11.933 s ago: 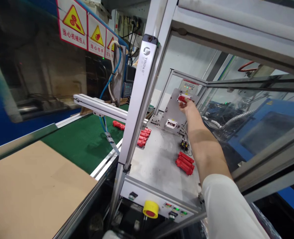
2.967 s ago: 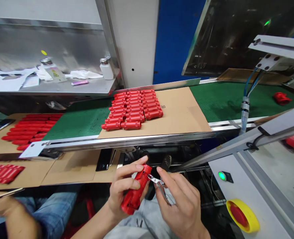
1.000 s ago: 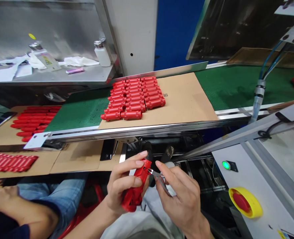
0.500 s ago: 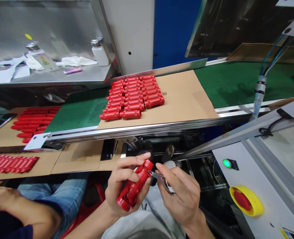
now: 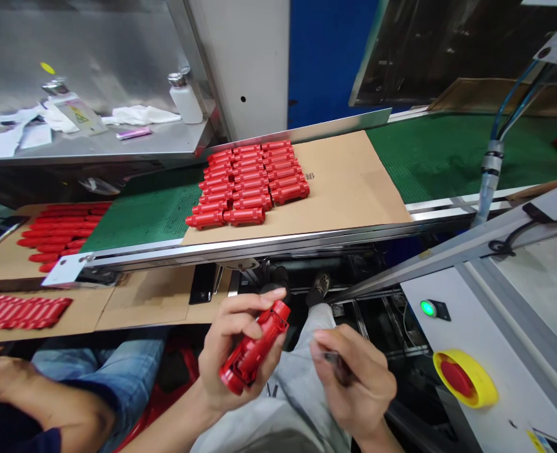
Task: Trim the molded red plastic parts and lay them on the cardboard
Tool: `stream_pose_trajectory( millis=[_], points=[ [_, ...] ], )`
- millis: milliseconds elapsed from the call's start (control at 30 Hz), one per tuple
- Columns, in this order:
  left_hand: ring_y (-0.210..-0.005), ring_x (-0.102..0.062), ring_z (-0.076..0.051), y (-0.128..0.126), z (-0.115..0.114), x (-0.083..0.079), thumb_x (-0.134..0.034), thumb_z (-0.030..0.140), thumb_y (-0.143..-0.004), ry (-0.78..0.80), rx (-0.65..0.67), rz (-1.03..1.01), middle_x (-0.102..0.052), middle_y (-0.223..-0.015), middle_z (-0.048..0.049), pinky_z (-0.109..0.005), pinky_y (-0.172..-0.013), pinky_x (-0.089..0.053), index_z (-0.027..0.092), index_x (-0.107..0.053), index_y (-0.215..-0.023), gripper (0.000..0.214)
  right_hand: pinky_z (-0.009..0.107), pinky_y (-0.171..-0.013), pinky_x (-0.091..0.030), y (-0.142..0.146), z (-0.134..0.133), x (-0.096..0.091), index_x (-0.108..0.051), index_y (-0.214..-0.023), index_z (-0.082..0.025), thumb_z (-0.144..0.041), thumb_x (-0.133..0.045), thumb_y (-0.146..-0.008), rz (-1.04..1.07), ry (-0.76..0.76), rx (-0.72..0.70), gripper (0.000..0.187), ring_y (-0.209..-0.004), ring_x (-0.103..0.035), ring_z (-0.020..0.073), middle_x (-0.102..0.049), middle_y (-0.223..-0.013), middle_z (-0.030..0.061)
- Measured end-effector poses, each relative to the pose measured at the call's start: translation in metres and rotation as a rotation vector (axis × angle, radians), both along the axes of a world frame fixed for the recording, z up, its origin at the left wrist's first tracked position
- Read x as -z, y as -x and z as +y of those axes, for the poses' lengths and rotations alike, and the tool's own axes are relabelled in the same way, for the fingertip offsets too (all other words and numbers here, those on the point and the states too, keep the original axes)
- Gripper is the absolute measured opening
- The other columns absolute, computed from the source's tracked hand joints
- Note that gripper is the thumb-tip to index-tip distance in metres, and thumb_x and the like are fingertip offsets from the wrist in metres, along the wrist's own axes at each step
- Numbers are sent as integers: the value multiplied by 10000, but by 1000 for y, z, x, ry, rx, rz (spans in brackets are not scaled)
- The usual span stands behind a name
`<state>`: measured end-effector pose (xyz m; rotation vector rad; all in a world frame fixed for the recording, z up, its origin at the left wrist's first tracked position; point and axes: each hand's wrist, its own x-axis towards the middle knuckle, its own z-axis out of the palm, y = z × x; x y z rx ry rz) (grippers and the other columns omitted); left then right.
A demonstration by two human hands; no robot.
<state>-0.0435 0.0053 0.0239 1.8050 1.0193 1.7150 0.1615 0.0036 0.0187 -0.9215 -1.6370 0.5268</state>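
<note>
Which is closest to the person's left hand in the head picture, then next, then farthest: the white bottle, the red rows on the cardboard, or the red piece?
From the left hand, nearest first:
1. Red piece: held in that hand.
2. Red rows: ahead, on the cardboard.
3. White bottle: farther ahead, on the steel shelf.

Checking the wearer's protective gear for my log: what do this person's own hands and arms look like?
Both hands are bare: the left hand and right hand wear no gloves, and no ring or watch shows. The left forearm and right forearm are also bare where visible, with no sleeve in view.
</note>
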Motion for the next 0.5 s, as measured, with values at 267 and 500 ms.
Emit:
stream_pose_trajectory(
  millis=[267,500],
  points=[
    [-1230,-792,-381,0,1,-3,-770,-161,-799,-3,-23,12,-655,-1246,-107,-552,-1003,-731,165,-583,-1094,478,405,-798,-605,-8,6,-15,-675,-1478,-196,-63,-731,-944,-238,2,23,553,-913,-673,226,-738,-1055,101],
    [-1233,-791,-372,-1,0,-7,-790,-149,-782,-46,-17,70,-671,-1235,-113,-514,-1013,-731,151,-588,-1079,468,385,-741,-572,-5,11,-17,-673,-1478,-188,-52,-727,-948,-329,-47,3,549,-830,-623,211,-717,-978,82]
  ],
)
